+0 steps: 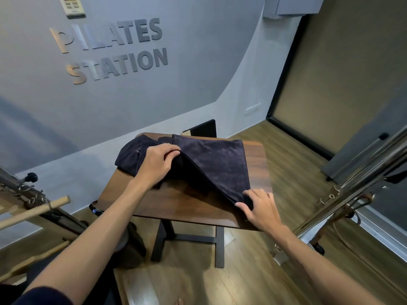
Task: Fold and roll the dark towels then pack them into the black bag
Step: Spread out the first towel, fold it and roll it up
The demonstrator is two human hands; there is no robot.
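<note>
A dark navy towel (218, 159) lies folded across the small wooden table (189, 205), its near edge lifted off the wood. My left hand (158, 164) grips the folded edge near the towel's middle, thumb and fingers curled round the cloth. My right hand (257, 205) pinches the near right corner of the same towel at the table's front right. More dark cloth (130, 157) lies bunched at the table's left, under and beyond my left hand. A black bag (130, 245) stands on the floor below the table's left side, partly hidden by my left forearm.
Metal pilates frame bars (356, 177) rise at the right. Wooden bars and a carriage rail (33, 208) stand at the left. A dark flat board (202, 128) leans behind the table. Wooden floor surrounds the table legs (163, 241).
</note>
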